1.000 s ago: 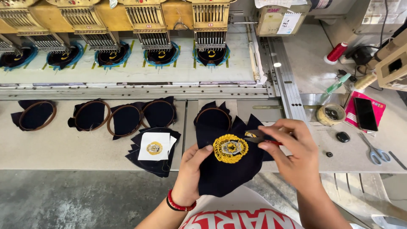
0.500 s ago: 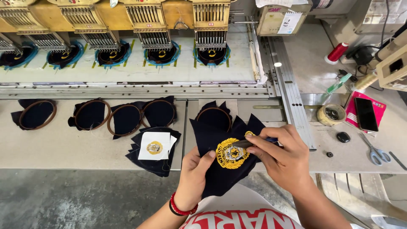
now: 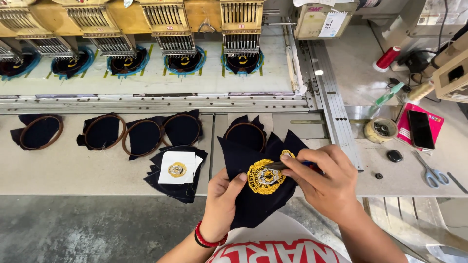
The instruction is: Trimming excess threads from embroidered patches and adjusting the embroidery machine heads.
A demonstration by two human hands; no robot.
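Single head-worn view, looking steeply down and forward from above the person's chest. Both hands (image 3: 273, 195) lie close below the lens; the desk (image 3: 73, 170) fills mid-frame, and the embroidery machine (image 3: 146, 29) spans the far top edge.

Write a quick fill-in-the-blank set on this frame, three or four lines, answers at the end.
1. The left hand holds a dark cloth piece stitched with a ____ badge.
2. The right hand works a small tool against the ____.
3. A bracelet of ____ colour sits on the left wrist.
4. Scissors lie on the table to the person's ____.

Missing words: gold; badge; red; right
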